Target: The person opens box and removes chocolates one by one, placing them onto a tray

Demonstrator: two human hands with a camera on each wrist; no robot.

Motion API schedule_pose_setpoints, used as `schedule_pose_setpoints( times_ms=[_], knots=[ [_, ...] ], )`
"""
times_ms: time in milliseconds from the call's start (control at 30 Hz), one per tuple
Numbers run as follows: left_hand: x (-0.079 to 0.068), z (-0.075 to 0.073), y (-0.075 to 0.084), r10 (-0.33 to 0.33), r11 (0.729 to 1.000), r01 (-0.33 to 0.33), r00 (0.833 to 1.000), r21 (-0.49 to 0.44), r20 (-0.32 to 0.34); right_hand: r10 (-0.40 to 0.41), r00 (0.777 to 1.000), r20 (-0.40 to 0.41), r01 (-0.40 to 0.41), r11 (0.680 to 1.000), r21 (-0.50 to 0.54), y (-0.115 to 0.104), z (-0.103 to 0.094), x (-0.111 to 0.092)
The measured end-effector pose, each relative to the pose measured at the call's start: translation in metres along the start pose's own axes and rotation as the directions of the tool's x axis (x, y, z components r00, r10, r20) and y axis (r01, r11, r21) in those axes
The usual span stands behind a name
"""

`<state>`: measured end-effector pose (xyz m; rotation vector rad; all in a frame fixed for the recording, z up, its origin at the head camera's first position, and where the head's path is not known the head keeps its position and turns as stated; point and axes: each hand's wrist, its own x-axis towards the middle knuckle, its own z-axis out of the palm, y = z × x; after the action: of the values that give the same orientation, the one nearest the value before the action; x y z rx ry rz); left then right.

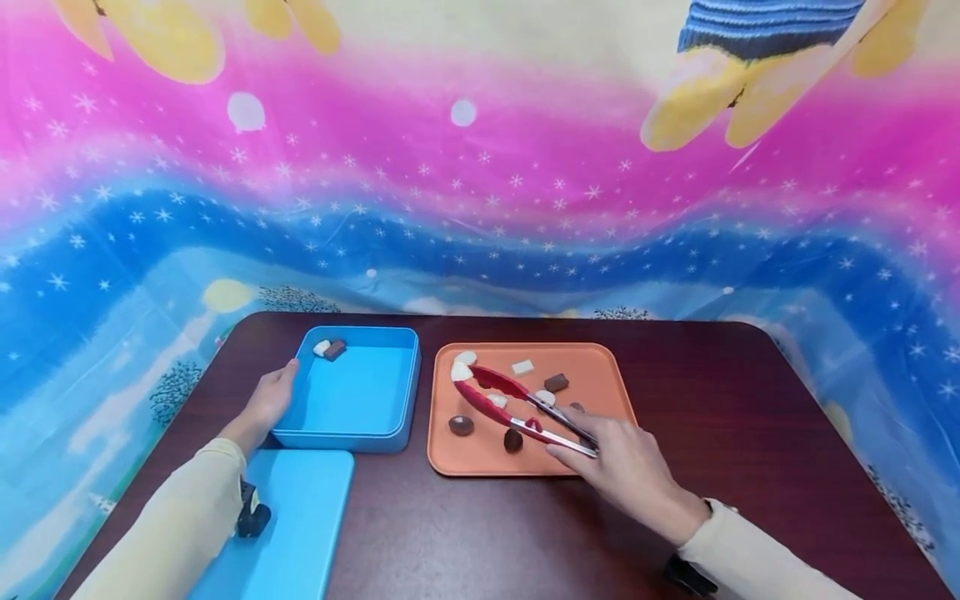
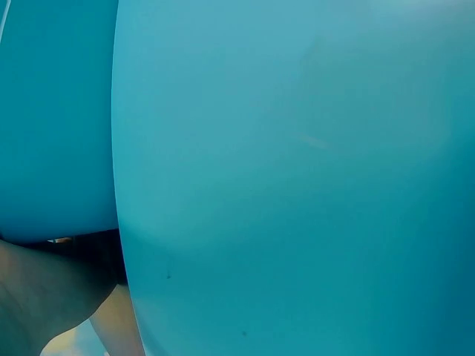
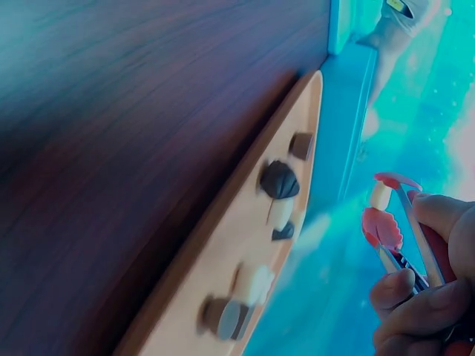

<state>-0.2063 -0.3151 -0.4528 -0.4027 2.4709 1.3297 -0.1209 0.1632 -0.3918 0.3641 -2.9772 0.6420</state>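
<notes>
My right hand point(image 1: 626, 462) grips a pair of tongs point(image 1: 551, 437) with metal arms and red tips. Pinched at those tips is a white chocolate piece point(image 3: 381, 195), held above the orange tray point(image 1: 442, 454). On the tray lie several white and brown chocolates, among them an oval brown one point(image 1: 461, 426) and a dark ridged one point(image 3: 280, 180). My left hand point(image 1: 266, 408) holds the left side of the open blue box point(image 1: 352, 400), its thumb at the rim; its other fingers are mostly hidden. Inside the box's far left corner sit a white piece point(image 1: 321, 347) and a brown bar point(image 1: 335, 350).
A flat blue lid point(image 1: 300, 517) lies in front of the box, partly under my left forearm. Box and tray stand side by side on a dark wooden table point(image 1: 435, 533). A colourful printed cloth point(image 1: 465, 183) hangs behind and around the table.
</notes>
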Motion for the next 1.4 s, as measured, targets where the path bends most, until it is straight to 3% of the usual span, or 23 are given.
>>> schedule_pose_setpoints(
  times_ms=[300,467,933,1400],
  knots=[
    [-0.001,-0.002,0.002,0.001,1.000,-0.001,1.000,0.005,0.001,0.029,0.999,-0.038,-0.030,0.999,-0.039,0.035,-0.018,-0.011],
    [0.000,-0.004,0.002,-0.004,1.000,0.004,1.000,0.006,-0.003,0.073,0.997,-0.019,-0.074,0.996,-0.055,0.052,-0.025,-0.012],
    [0.005,-0.001,0.000,0.004,1.000,-0.003,1.000,0.010,-0.020,0.094,0.994,-0.057,-0.099,0.991,-0.091,0.081,-0.043,-0.002],
    [0.003,0.000,-0.001,-0.012,1.000,0.012,1.000,0.004,-0.014,0.170,0.984,0.048,-0.163,0.978,-0.128,0.105,-0.038,0.010]
  ],
)
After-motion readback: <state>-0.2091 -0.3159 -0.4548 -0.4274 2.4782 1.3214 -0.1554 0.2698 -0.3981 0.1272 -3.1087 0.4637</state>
